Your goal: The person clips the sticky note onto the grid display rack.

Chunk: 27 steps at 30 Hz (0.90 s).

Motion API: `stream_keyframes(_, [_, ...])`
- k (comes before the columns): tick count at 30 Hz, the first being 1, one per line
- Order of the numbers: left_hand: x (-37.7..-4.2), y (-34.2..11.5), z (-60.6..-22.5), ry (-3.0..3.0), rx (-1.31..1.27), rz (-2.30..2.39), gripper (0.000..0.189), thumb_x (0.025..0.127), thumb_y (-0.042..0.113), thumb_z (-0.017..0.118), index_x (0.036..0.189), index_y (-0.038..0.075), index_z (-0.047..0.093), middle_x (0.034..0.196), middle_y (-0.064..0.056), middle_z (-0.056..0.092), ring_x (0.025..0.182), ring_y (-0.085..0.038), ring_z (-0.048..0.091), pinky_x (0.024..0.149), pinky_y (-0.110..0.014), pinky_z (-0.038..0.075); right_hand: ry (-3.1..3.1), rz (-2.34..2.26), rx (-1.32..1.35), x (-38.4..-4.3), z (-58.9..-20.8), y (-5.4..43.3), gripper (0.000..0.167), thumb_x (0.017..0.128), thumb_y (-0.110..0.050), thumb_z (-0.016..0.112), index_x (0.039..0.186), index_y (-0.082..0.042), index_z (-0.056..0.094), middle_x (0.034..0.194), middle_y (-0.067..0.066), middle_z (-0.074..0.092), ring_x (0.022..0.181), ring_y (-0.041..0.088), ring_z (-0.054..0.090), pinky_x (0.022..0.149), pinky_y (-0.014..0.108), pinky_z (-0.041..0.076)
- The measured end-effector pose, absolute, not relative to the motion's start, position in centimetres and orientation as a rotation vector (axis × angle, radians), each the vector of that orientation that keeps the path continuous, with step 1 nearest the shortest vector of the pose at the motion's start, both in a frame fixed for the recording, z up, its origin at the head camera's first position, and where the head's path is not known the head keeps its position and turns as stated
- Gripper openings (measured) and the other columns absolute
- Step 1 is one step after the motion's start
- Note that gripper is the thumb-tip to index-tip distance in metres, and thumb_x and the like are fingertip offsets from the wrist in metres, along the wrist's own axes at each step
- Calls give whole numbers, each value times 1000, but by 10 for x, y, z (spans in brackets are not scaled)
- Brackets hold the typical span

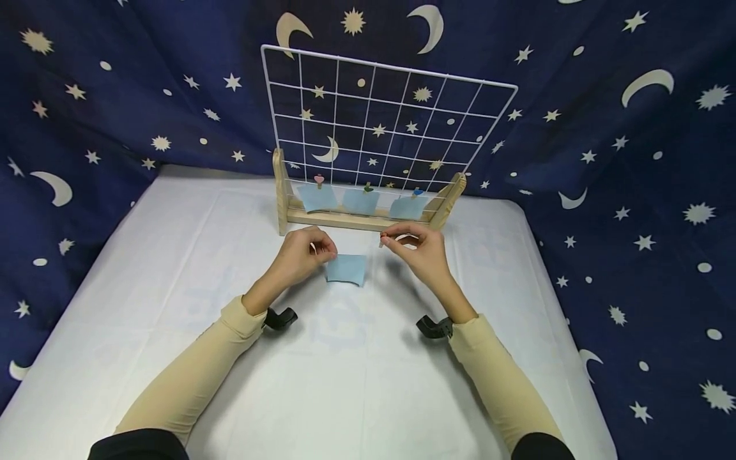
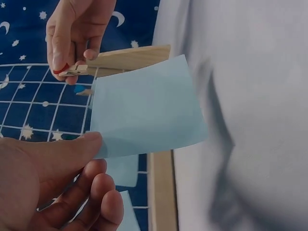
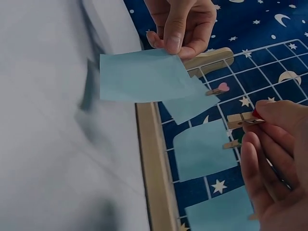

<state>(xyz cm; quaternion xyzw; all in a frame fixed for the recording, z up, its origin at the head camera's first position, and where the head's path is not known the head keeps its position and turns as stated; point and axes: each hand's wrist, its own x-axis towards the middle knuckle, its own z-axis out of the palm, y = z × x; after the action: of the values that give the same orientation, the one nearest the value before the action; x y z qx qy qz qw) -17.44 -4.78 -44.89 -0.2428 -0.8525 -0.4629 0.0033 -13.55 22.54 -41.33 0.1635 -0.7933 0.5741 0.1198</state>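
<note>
My left hand (image 1: 303,251) pinches a light blue paper note (image 1: 347,269) at one corner, between thumb and forefinger. In the left wrist view the note (image 2: 147,108) spreads out flat from the thumb tip. Over to the right, my right hand (image 1: 418,249) pinches a small wooden clothespin (image 3: 243,120) with a red decoration near its end. Its bare wooden tip points toward the note, and a gap lies between the two. Behind both hands stands a white wire grid (image 1: 391,121), with several blue notes (image 1: 361,201) clipped along its lower part.
The grid sits in a wooden stand (image 1: 339,219) on a white-covered table (image 1: 356,370). Clothespins with a pink heart (image 1: 319,180), a green top (image 1: 368,188) and a blue top (image 1: 417,191) hold the clipped notes. A dark blue curtain (image 1: 172,83) with moons and stars hangs behind.
</note>
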Motion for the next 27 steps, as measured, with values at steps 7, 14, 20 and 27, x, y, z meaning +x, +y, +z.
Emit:
stream_keyframes(7, [-187,-52,-436,-2625,-739,-1459,10,87,5,85,83,10,78,83,-4,69,75,-17,61,66,-25,46,-2348,1537,432,-142,-395,217,16,92,2,78,107,7,77,101,24,77,90,27,73,83,31,60])
stream_keyframes(14, [-202,-52,-418,-2565,-723,-1471,8,89,4,83,86,8,77,84,-7,71,75,-19,61,66,-28,46,-2375,1433,376,-155,-389,213,15,93,-1,78,106,6,77,102,23,76,86,33,69,78,27,59])
stream_keyframes(20, [-213,-46,-403,-2527,-711,-1465,7,90,5,82,87,6,77,82,-8,69,75,-21,61,65,-29,45,-2342,1413,409,-172,-399,216,15,92,-8,81,107,-4,80,103,14,78,87,28,69,77,24,58])
stream_keyframes(27, [-223,-43,-387,-2473,-715,-1411,7,90,2,81,87,5,76,86,-9,68,78,-22,62,70,-29,48,-2334,1262,482,-179,-387,214,17,91,-14,83,107,-9,81,101,7,80,84,20,73,77,27,60])
